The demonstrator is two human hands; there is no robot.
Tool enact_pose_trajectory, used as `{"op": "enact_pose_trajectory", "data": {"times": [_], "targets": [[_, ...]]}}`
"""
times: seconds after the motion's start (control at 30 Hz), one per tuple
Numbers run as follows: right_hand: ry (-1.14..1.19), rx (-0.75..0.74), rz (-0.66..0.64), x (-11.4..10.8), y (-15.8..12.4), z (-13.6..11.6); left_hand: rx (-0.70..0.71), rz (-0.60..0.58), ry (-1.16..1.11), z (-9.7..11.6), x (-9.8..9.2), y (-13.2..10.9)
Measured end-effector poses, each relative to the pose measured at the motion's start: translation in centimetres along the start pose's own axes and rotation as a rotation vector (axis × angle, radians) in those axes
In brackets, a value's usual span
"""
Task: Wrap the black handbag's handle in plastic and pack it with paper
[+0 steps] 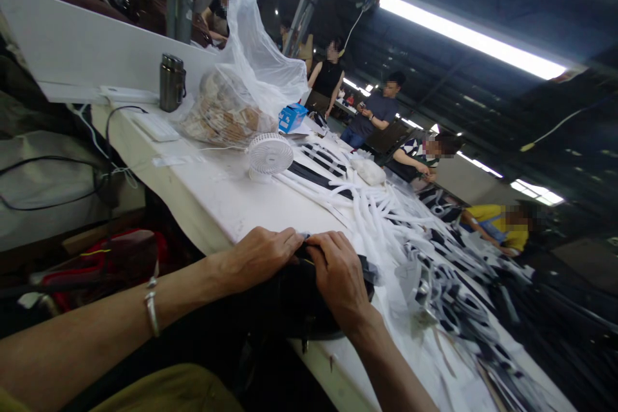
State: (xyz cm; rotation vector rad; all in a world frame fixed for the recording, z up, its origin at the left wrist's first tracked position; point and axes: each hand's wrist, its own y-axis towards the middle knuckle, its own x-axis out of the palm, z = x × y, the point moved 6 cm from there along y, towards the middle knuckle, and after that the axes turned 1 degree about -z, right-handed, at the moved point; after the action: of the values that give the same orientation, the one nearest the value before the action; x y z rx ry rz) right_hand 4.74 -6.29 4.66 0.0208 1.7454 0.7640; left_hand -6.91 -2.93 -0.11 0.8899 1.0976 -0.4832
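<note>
Black workpiece has its upper edge pinched by the left hand and right hand, close together; light, even tension should keep it steady.

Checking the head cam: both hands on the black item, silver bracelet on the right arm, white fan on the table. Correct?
One error: the head view shows the silver bracelet on the left arm, not the right. The left hand and right hand are on the black item, and the white fan is on the table.
</note>
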Motion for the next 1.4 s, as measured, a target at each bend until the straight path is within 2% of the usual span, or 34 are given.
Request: {"op": "enact_pose_trajectory", "data": {"times": [0.1, 0.3, 0.4, 0.53, 0.6, 0.7, 0.8, 0.97, 1.17, 1.27, 1.4], "targets": [[0.003, -0.024, 0.026, -0.1, 0.0, -0.4, 0.064, 0.039, 0.003, -0.1, -0.1, -0.3], [0.052, -0.086, 0.142, -1.1, -0.4, -1.2, 0.055, 0.112, -0.098, -0.4, 0.2, -0.8], [0.043, -0.096, 0.108, -1.1, -0.2, -1.3, 0.042, 0.095, -0.138, -0.4, 0.5, -0.9], [0.051, -0.034, 0.010, -0.9, -0.1, -0.6, 0.030, 0.097, -0.223, -0.2, 1.0, -0.9], [0.063, -0.014, -0.024, -0.8, -0.1, -0.3, -0.013, 0.126, -0.340, -0.3, 1.2, -0.9], [0.077, -0.019, -0.028, -0.8, -0.1, -0.2, -0.160, 0.183, -0.582, -1.1, 1.1, -0.9], [0.051, -0.041, -0.014, -0.8, 0.0, -0.3, -0.245, 0.171, -0.704, -1.5, 1.1, -1.0], [0.041, -0.099, -0.037, -0.7, 0.1, -0.7, -0.168, 0.169, -0.620, -1.3, 1.1, -1.0], [0.048, -0.097, -0.051, -0.8, 0.0, -0.4, -0.082, 0.153, -0.486, -1.2, 1.8, -0.8], [0.000, -0.116, -0.065, -0.8, 0.0, -0.6, -0.074, 0.166, -0.504, -1.3, 2.0, -0.6], [-0.101, -0.148, -0.114, -0.3, -0.2, -1.1, -0.139, 0.246, -0.647, -1.5, 1.9, -0.3]]}}
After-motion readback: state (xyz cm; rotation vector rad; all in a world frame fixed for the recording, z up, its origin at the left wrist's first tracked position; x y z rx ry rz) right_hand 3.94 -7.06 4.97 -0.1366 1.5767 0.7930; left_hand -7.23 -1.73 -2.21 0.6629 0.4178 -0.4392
